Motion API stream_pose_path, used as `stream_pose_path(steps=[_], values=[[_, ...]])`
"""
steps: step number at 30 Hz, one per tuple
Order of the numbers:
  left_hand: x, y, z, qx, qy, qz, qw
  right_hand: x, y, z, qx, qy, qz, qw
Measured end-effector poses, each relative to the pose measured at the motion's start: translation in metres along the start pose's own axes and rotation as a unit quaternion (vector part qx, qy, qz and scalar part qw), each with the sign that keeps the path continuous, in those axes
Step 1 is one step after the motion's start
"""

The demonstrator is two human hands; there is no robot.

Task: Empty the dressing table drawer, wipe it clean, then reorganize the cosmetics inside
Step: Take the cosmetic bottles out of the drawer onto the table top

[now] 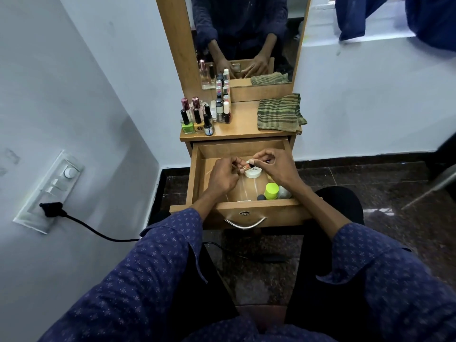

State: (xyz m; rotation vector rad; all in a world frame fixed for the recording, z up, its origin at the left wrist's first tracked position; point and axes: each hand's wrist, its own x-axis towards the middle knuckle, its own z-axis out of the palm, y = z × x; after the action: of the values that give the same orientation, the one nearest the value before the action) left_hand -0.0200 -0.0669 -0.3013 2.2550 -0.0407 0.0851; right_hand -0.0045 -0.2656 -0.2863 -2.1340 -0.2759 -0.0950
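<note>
1. The drawer (243,149) stood pulled out below the worktop (243,127), and both hands were inside it, over its far half.
2. The left hand (222,177) was curled, pinching something small at its fingertips; I could not tell what.
3. The right hand (274,166) pinched a small dark-capped tube (250,164), held just above one white round jar (253,172) lying between the two hands.
4. Near the drawer's front right corner, close under the right wrist, sat one lime-green capped jar (271,190), one small grey round item (260,197) and one pale whitish item (283,192).
5. On the worktop's left side stood a tight cluster of nail polish bottles (207,114), too crowded to count exactly, well apart from the hands.
6. One folded green striped cloth (280,112) lay on the worktop's right side.
</note>
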Motion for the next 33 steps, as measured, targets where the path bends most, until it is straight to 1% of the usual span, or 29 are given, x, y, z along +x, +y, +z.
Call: stream_pose_path(steps=[5, 8, 12, 16, 22, 28, 33], values=[[-0.002, -0.004, -0.009, -0.05, 0.032, 0.007, 0.998, 0.015, -0.017, 0.0, -0.004, -0.032, -0.048, 0.998], [-0.006, -0.003, -0.019, -0.08, 0.069, 0.017, 0.994, 0.031, -0.035, 0.004, -0.014, -0.023, -0.066, 0.997], [-0.011, -0.011, -0.027, -0.02, 0.107, 0.008, 0.994, 0.062, -0.066, 0.006, -0.031, 0.022, -0.104, 0.994], [-0.009, -0.022, -0.024, 0.028, 0.139, -0.039, 0.989, 0.096, -0.098, 0.017, -0.086, 0.061, -0.12, 0.987], [-0.009, -0.02, -0.021, 0.048, 0.107, -0.044, 0.992, 0.122, -0.117, 0.043, -0.166, 0.03, -0.129, 0.977], [-0.004, -0.024, -0.02, 0.06, 0.079, -0.036, 0.994, 0.124, -0.12, 0.052, -0.198, 0.03, -0.133, 0.971], [-0.002, -0.026, -0.016, 0.061, 0.056, -0.024, 0.996, 0.118, -0.119, 0.047, -0.202, 0.033, -0.13, 0.97]])
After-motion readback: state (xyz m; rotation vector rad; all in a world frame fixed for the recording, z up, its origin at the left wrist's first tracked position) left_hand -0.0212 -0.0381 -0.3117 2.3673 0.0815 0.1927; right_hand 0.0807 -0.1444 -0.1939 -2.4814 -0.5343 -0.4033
